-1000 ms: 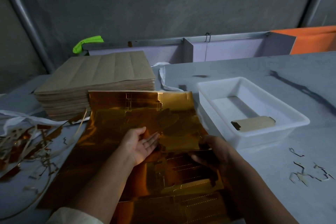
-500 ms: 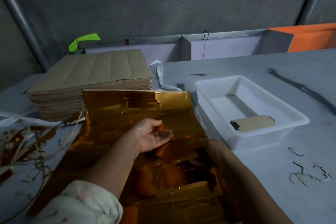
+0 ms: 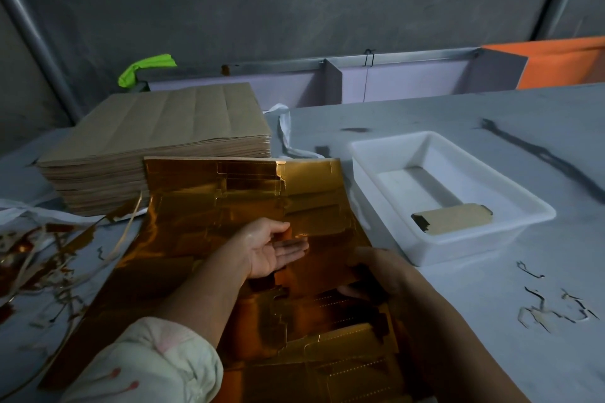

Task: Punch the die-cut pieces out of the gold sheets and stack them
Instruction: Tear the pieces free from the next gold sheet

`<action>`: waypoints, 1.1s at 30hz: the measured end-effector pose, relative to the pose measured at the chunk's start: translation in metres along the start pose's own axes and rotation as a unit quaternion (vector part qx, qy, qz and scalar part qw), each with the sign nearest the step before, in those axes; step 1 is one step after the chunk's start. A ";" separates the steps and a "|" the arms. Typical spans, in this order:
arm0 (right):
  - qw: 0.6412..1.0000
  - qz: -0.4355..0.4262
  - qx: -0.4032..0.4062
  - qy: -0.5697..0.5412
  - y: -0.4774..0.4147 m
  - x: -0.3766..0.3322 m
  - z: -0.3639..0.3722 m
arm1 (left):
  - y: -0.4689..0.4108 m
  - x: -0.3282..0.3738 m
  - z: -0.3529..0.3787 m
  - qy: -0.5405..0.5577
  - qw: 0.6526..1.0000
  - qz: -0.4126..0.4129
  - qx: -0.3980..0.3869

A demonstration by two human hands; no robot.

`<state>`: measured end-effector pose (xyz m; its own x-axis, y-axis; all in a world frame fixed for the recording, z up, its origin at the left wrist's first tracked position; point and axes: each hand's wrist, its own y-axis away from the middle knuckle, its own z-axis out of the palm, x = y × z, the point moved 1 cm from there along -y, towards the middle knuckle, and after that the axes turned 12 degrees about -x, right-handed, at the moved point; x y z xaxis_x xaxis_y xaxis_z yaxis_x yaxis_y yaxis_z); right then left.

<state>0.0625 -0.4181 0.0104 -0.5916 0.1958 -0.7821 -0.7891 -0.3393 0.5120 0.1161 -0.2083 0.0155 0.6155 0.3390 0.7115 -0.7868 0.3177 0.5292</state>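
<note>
The gold sheet [image 3: 209, 232] was spread on the grey table [image 3: 425, 114] before the person. Its far edge was at the foot of the stack of brown sheets [image 3: 170, 127], and its right edge was just beside the white tray [image 3: 458, 252], in which one punched piece [image 3: 453, 218] already lay. The left hand [image 3: 268, 249] was held over the middle of the sheet, palm turned up, fingers straight and pressed together, thumb raised; whether it touched the foil could not be told. The right hand [image 3: 373, 271], dimly lit, appeared to be curled round the sheet's right edge. The step was judged to be the freeing of the next piece. It would be best done with the sheet steadied near the cut line and the piece pushed through along its perforations, so that the tabs were not torn or the foil creased. Open room was left to the right front, where only small scrap bits [image 3: 550, 311] were scattered. The left was crowded by loose scrap strips [image 3: 49, 255], which could be snagged by a sleeve.
</note>
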 end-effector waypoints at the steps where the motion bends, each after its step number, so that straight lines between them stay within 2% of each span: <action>1: 1.000 -0.001 -0.001 -0.008 0.000 0.001 -0.001 | 0.000 0.000 0.000 -0.002 1.000 0.001 0.003; 8: 0.999 -0.007 -0.027 -0.040 -0.004 0.003 -0.006 | 0.000 -0.002 0.002 -0.046 0.999 0.022 0.015; 12: 0.997 -0.007 -0.030 -0.071 -0.004 0.004 -0.009 | 0.002 -0.001 0.003 -0.093 0.995 -0.013 0.024; 21: 0.999 -0.012 -0.015 -0.025 0.001 0.002 -0.001 | 0.027 0.015 0.004 -0.055 0.998 0.005 -0.010; 26: 1.000 -0.017 -0.025 -0.007 0.006 0.001 0.001 | 0.037 0.003 0.000 -0.047 0.999 0.011 0.013; 33: 0.999 -0.021 -0.006 0.033 0.007 0.001 0.003 | 0.039 -0.019 0.001 -0.150 0.985 0.046 0.071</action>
<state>0.0557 -0.4172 0.0144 -0.5460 0.1492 -0.8244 -0.8104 -0.3437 0.4746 0.0739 -0.2034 0.0234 0.5169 0.0762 0.8527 -0.8501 0.1630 0.5007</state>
